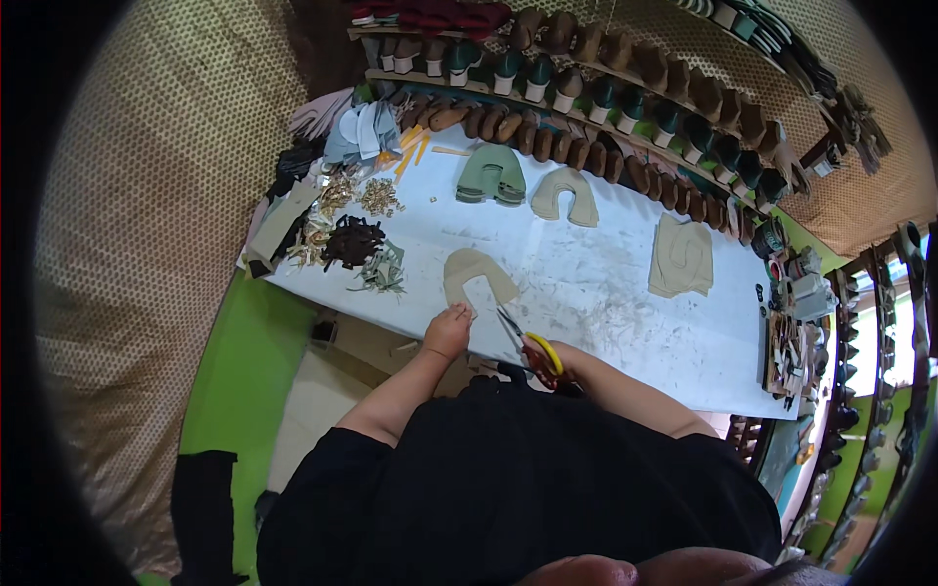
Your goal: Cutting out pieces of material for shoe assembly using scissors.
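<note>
My left hand (450,330) pinches one leg of a beige U-shaped cutout (471,264) near the front edge of the white table. The piece lies with its curve away from me. In my right hand (543,363) is a pair of scissors (553,353) with yellow handles, its fingers wrapped round the grips. The scissor blades point up and left, close to the cutout's other leg; whether they touch it I cannot tell. Farther back lie a stack of green U-shaped pieces (490,176) and a stack of beige U-shaped pieces (566,196).
Beige sheets (681,256) lie on the right of the white table (586,303). Small gold fittings (379,196), dark brown strips (353,241) and green scraps (383,268) are heaped at left. Behind the table, a shelf holds rows of shoe lasts (580,151). Tools (785,356) crowd the right end.
</note>
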The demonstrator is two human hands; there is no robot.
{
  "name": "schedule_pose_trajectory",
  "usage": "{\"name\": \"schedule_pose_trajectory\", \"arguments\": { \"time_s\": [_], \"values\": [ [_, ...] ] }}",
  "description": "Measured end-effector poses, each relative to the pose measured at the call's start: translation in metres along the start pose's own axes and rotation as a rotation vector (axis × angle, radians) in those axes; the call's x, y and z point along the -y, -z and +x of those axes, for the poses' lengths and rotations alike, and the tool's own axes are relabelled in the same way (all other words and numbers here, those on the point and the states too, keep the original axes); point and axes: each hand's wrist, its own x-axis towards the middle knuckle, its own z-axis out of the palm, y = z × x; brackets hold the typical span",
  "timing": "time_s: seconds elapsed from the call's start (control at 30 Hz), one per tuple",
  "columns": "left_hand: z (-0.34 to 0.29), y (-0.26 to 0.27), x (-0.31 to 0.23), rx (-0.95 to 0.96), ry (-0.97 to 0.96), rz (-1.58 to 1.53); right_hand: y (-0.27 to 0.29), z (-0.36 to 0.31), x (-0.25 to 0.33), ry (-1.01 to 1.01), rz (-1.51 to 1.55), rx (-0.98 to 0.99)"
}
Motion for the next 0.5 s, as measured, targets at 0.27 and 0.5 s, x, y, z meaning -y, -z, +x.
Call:
{"name": "schedule_pose_trajectory", "arguments": {
  "time_s": [0.27, 0.5],
  "values": [
    [-0.004, -0.001, 0.004, -0.03, 0.059, -0.114, -0.026, 0.052, -0.016, 0.052, -0.184, -0.061],
    [-0.007, 0.003, 0.005, -0.041, 0.007, -0.1, -0.013, 0.097, -0.034, 0.115, -0.192, -0.007]
  ]
}}
